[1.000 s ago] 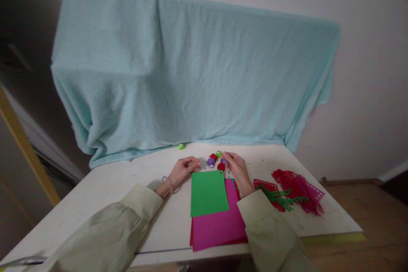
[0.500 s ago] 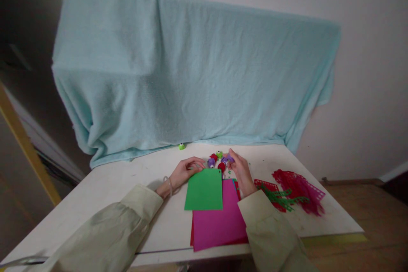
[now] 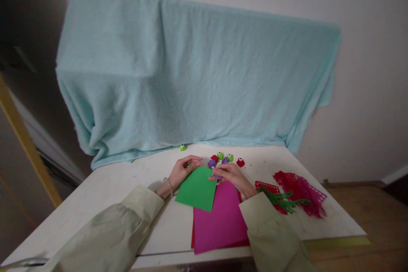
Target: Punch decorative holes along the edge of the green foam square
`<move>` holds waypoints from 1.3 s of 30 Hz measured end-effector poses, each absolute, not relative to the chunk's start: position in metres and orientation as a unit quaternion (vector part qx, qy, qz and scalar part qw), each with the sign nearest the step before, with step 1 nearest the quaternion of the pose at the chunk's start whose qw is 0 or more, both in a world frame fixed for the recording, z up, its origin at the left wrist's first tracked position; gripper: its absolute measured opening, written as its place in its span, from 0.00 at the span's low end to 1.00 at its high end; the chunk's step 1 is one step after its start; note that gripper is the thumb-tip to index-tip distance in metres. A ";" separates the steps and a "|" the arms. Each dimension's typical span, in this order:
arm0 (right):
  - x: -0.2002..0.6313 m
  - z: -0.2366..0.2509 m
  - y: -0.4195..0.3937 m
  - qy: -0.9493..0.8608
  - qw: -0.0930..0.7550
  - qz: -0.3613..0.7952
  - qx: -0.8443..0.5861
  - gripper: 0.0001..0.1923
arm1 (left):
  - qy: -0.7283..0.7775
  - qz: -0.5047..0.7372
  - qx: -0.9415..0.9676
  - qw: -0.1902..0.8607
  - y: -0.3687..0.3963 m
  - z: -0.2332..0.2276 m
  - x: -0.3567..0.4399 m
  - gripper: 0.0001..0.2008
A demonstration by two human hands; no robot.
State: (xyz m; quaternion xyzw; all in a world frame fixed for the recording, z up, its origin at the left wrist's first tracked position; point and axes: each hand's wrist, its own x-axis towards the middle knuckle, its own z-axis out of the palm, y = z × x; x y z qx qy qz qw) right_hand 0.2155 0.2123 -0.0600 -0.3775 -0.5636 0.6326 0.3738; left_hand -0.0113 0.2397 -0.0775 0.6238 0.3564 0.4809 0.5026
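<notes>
Fingers pinch green paper above white table, wall behind.

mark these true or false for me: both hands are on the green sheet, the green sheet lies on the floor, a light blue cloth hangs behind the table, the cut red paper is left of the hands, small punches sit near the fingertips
1. Both hands are on the green sheet: true. The left hand and right hand each grip the green sheet.
2. The green sheet lies on the floor: false. It is over the table, partly overlapping the magenta sheet.
3. A light blue cloth hangs behind the table: true, the cloth.
4. The cut red paper is left of the hands: false. The cut red paper lies to their right.
5. Small punches sit near the fingertips: true, the small punches.
</notes>
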 end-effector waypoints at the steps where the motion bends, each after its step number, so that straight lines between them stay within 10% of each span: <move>1: 0.215 -0.061 0.213 -0.556 0.380 0.633 -0.382 0.17 | 0.356 0.490 0.605 0.516 0.239 -0.077 -0.011 0.18; 16: 0.219 -0.060 0.227 -0.413 0.652 0.554 -0.313 0.17 | 0.256 0.507 0.460 0.683 0.237 -0.071 -0.006 0.30; 39: 0.214 -0.065 0.225 -0.505 0.580 0.499 -0.399 0.20 | 0.370 0.357 0.569 0.642 0.242 -0.101 -0.007 0.28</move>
